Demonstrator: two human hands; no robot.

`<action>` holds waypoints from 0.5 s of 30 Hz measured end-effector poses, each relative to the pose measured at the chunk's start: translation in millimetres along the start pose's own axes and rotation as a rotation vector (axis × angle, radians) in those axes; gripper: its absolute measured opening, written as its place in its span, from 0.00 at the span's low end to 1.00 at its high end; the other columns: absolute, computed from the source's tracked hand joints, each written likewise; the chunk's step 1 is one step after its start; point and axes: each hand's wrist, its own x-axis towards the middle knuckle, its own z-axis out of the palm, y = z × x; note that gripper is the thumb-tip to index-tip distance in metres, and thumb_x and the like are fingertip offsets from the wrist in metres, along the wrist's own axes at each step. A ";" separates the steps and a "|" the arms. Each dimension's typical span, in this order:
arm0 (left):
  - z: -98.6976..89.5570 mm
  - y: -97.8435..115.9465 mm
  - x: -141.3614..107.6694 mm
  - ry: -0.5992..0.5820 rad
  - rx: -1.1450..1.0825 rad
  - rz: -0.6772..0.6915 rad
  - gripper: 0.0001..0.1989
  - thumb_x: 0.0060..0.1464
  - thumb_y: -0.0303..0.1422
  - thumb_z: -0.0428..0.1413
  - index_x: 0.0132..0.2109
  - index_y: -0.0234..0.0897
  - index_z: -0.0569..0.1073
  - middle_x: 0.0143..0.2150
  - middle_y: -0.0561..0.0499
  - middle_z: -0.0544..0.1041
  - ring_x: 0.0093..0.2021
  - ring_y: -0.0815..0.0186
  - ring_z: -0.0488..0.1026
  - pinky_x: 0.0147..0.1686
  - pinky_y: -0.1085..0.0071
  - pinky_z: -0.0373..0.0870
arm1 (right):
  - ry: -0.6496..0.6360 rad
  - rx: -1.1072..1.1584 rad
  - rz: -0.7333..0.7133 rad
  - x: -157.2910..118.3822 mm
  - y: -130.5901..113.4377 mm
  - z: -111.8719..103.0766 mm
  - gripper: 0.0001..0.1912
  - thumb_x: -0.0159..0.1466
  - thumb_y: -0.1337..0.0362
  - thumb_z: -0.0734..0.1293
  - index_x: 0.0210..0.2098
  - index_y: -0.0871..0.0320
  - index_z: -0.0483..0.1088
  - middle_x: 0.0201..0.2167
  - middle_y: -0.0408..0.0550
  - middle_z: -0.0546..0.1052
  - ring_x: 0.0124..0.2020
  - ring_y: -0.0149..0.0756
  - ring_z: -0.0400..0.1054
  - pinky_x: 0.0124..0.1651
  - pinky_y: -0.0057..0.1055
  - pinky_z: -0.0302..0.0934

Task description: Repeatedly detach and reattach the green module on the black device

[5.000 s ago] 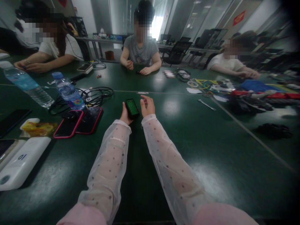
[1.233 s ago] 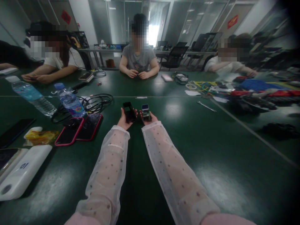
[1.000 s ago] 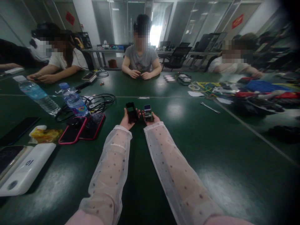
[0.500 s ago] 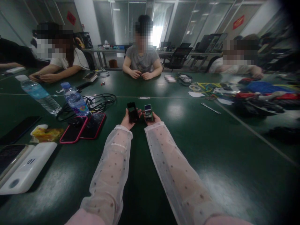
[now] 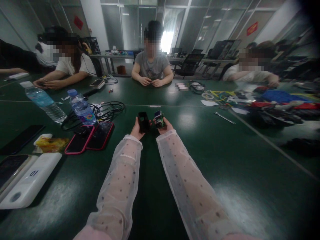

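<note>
My left hand (image 5: 137,129) is closed round a black plastic casing (image 5: 144,123) with a rectangular window near its top. Close beside it, my right hand (image 5: 167,126) grips a green circuit board (image 5: 159,120) that carries a small screen at its upper end. The two pieces are held apart, side by side, above the dark green table (image 5: 200,160). Parts of the fingers are hidden behind the pieces they hold.
Two water bottles (image 5: 81,106) lean at the left by coiled black cables (image 5: 110,108). Nearer are two pink-rimmed phones (image 5: 80,140) and a white power bank (image 5: 32,180). A wrench (image 5: 224,117) and a heap of cables (image 5: 277,103) lie right. People sit across the table.
The circuit board has turned and tilted in my right hand, so its small screen now sits at a different angle. My left hand still holds the casing; the whole view has shifted slightly.
</note>
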 end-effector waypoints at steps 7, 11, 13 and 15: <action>3.5 -3.3 0.0 0.070 0.096 0.027 0.32 0.60 0.56 0.43 0.51 0.32 0.73 0.41 0.42 0.79 0.39 0.60 0.77 0.43 0.65 0.71 | -0.053 -0.547 -0.405 -1.2 -3.0 24.6 0.19 0.56 0.64 0.71 0.47 0.55 0.69 0.28 0.41 0.77 0.29 0.34 0.74 0.39 0.38 0.73; 4.2 -5.6 -3.0 -0.022 0.089 0.059 0.33 0.60 0.56 0.43 0.56 0.33 0.71 0.45 0.40 0.79 0.44 0.58 0.76 0.48 0.63 0.70 | -0.066 -0.968 -0.653 -16.9 3.7 38.4 0.23 0.54 0.61 0.72 0.49 0.53 0.69 0.30 0.42 0.76 0.34 0.37 0.73 0.49 0.44 0.68; 3.2 -6.6 -2.5 -0.062 0.078 0.074 0.33 0.61 0.55 0.43 0.59 0.33 0.69 0.47 0.40 0.78 0.46 0.58 0.76 0.50 0.63 0.69 | -0.032 -1.176 -0.710 -24.3 6.1 42.5 0.24 0.55 0.60 0.71 0.51 0.53 0.69 0.32 0.45 0.77 0.35 0.39 0.73 0.50 0.47 0.67; 1.7 -7.4 -0.7 -0.081 0.089 0.064 0.34 0.61 0.54 0.43 0.61 0.33 0.67 0.48 0.40 0.78 0.47 0.59 0.76 0.51 0.63 0.69 | -0.022 -1.312 -0.755 -28.7 8.1 43.9 0.25 0.56 0.59 0.70 0.53 0.54 0.67 0.36 0.47 0.77 0.37 0.40 0.73 0.50 0.47 0.67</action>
